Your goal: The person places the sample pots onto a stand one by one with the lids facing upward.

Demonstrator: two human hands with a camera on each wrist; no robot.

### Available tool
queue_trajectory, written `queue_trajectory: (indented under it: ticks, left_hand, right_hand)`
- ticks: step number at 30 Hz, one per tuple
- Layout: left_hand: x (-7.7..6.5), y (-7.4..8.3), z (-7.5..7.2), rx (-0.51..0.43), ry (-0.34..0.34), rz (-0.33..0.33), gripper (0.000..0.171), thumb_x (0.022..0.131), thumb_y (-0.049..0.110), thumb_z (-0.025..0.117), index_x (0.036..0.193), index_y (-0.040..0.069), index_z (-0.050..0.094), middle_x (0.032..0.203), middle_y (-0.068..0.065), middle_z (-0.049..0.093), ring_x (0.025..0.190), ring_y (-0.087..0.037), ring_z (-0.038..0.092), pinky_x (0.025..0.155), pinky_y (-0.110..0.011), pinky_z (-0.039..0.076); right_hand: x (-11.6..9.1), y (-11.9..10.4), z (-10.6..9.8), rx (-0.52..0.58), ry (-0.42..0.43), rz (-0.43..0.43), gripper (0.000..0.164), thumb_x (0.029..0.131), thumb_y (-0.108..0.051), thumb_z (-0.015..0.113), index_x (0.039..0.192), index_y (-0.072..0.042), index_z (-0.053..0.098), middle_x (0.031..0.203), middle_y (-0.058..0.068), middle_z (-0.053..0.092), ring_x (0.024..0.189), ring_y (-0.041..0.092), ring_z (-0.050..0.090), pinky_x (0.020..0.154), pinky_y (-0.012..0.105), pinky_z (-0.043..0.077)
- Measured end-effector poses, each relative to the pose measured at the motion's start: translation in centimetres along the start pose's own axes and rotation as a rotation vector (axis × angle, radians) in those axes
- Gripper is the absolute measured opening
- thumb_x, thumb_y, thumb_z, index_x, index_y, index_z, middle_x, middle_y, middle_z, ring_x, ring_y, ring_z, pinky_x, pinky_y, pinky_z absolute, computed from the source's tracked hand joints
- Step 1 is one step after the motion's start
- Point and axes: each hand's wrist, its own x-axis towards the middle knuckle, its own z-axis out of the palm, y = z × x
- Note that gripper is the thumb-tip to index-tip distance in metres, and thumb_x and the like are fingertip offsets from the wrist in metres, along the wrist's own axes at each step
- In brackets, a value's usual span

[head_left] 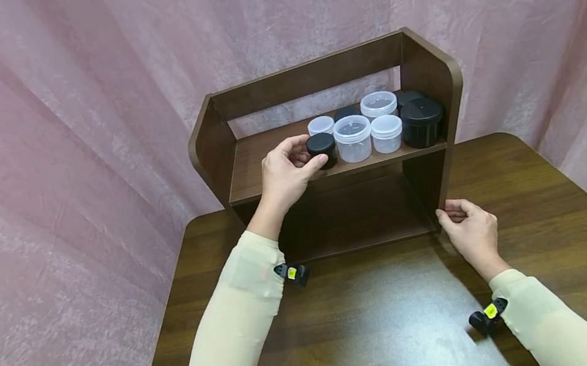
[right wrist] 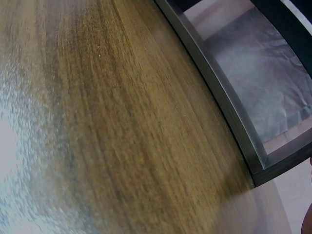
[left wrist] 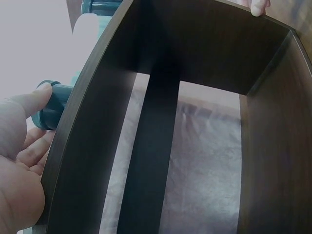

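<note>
With thumb and fingers, the left hand (head_left: 285, 173) holds a small black jar (head_left: 320, 143) at the front edge of the upper shelf of a dark brown wooden rack (head_left: 267, 149). In the left wrist view the thumb lies on the black jar (left wrist: 52, 105), beside the shelf board. Several clear jars with white lids stand right of it, the closest being a clear jar (head_left: 354, 145). Low on the rack's right side panel, the right hand (head_left: 472, 232) pinches the front edge. Only a sliver of its fingers shows in the right wrist view.
Larger black jars, one a wide black jar (head_left: 422, 123), stand at the upper shelf's right end. A lower board (head_left: 353, 215) lies beneath that shelf. The rack stands on a glossy wooden table (head_left: 377, 314), and a pink curtain (head_left: 94, 110) hangs behind.
</note>
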Motion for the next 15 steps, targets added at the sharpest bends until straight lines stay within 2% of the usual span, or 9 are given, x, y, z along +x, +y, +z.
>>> queue_trajectory:
  ticks: [3, 6, 8, 11, 15]
  left_hand:
    - [0.0, 0.0, 0.0, 0.004, 0.004, 0.005, 0.049, 0.076, 0.025, 0.083, 0.119, 0.009, 0.065, 0.097, -0.004, 0.069, 0.083, -0.014, 0.062, 0.075, -0.024, 0.051]
    - [-0.2, -0.1, 0.0, 0.044, 0.027, 0.04, 0.055, 0.076, 0.026, 0.083, 0.123, 0.008, 0.063, 0.102, -0.003, 0.069, 0.085, -0.013, 0.062, 0.076, -0.024, 0.052]
    - [-0.5, -0.2, 0.0, 0.098, 0.059, 0.082, 0.059, 0.075, 0.028, 0.084, 0.125, 0.008, 0.061, 0.105, -0.004, 0.068, 0.088, -0.014, 0.063, 0.078, -0.025, 0.052]
    - [-1.4, -0.2, -0.1, 0.195, 0.12, 0.18, 0.062, 0.074, 0.03, 0.084, 0.125, 0.005, 0.059, 0.107, -0.009, 0.066, 0.095, -0.018, 0.062, 0.082, -0.028, 0.052]
    - [-3.2, -0.6, -0.9, 0.278, 0.179, 0.292, 0.059, 0.075, 0.029, 0.084, 0.122, 0.003, 0.059, 0.107, -0.013, 0.064, 0.099, -0.021, 0.06, 0.083, -0.029, 0.052]
  right_hand:
    - [0.1, 0.0, 0.1, 0.0, -0.001, 0.003, 0.015, 0.082, -0.018, 0.074, 0.091, -0.006, 0.073, 0.082, 0.008, 0.073, 0.066, -0.025, 0.046, 0.06, 0.005, 0.038]
    - [0.0, 0.1, 0.1, 0.002, -0.004, 0.01, 0.017, 0.082, -0.021, 0.075, 0.089, -0.006, 0.074, 0.081, 0.008, 0.073, 0.065, -0.024, 0.046, 0.059, 0.006, 0.038]
    - [-0.1, 0.3, 0.0, 0.002, -0.011, 0.01, 0.018, 0.083, -0.023, 0.075, 0.088, -0.007, 0.074, 0.079, 0.008, 0.072, 0.064, -0.022, 0.047, 0.058, 0.006, 0.038]
    - [-0.4, 0.6, -0.3, 0.005, -0.033, 0.022, 0.019, 0.083, -0.026, 0.076, 0.087, -0.007, 0.074, 0.078, 0.008, 0.072, 0.062, -0.019, 0.048, 0.057, 0.007, 0.038]
    - [-0.4, 0.6, -1.4, 0.021, -0.055, 0.029, 0.019, 0.083, -0.025, 0.076, 0.089, -0.007, 0.074, 0.079, 0.009, 0.072, 0.062, -0.018, 0.05, 0.057, 0.006, 0.039]
